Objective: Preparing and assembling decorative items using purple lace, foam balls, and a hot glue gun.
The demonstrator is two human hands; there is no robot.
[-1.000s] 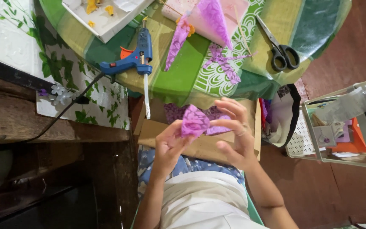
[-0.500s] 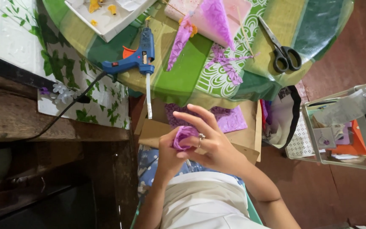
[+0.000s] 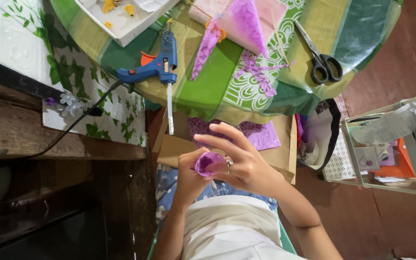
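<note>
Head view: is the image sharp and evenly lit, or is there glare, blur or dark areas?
Head view: sharp on the table and glue gun; soft glare on the glossy green cloth; left hand and right hand around the purple roll are clear, hardly blurred; lower left corner falls into deep shadow.

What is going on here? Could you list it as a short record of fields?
Left hand: grips the purple paper roll from below
Right hand: wraps over the roll, fingers spread
Table: round, green patterned cloth
On table: blue glue gun, scissors, purple paper cones, white tray
Below table edge: cardboard box with purple sheets
</note>
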